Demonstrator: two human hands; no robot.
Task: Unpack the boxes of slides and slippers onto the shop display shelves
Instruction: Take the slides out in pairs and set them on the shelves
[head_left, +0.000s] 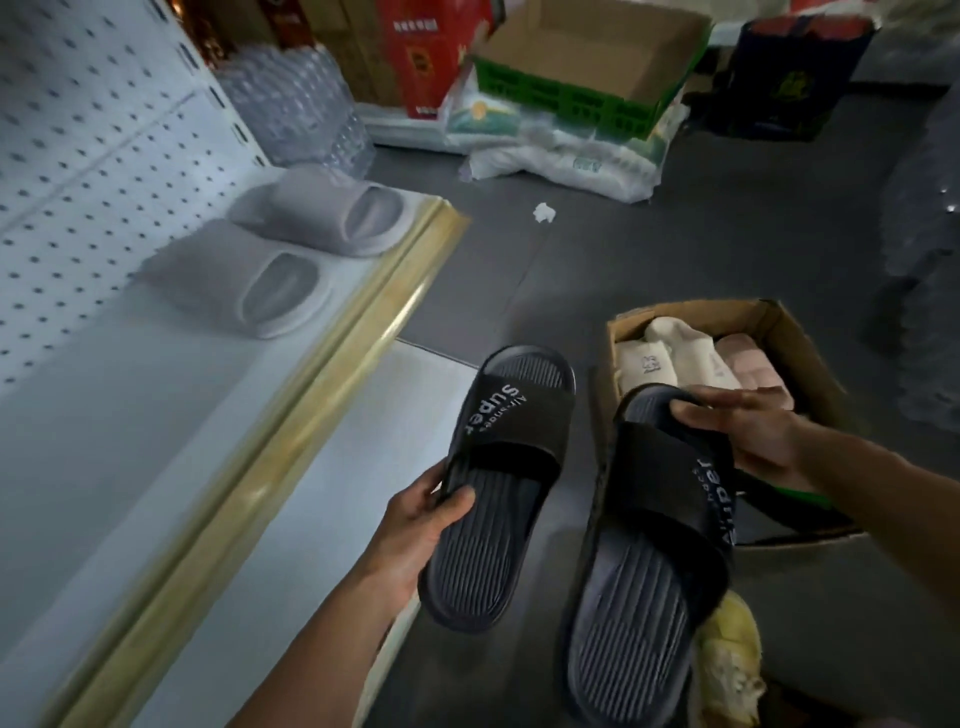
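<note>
Bottom edge cuts off both forearms and the heel of the right-hand slide. Left hand (415, 525) grips a black slide (498, 488) by its side edge, thumb curled over onto the ribbed footbed, fingers hidden underneath. Strap print reads "super" w/ smaller "Air-shoes" beside it. Right hand (753, 431) holds the second black slide (654, 571) at the toe end; fingers lie fairly straight and close together across the toe, thumb hidden behind the strap, so the grip underneath can't be told. Its strap shows the same "super" print, partly turned away. A yellowish crumpled thing (727, 660) below that slide is too blurred to name.

Just behind the right hand sits an open cardboard box (779, 322) on the floor w/ cream and pink slippers (670, 353) inside; a small mark on one cream strap is unreadable. Left, the white display shelf (130, 415) w/ gold front trim carries a grey pair of slides (291, 249), side by side, against a pegboard back.

Farther off: white scrap (544, 212) on dark floor, an empty carton (597, 47) atop a green crate (561, 98), a red box (426, 52) w/ print too blurred to read, prob. shrink-wrapped bottles (296, 104).
</note>
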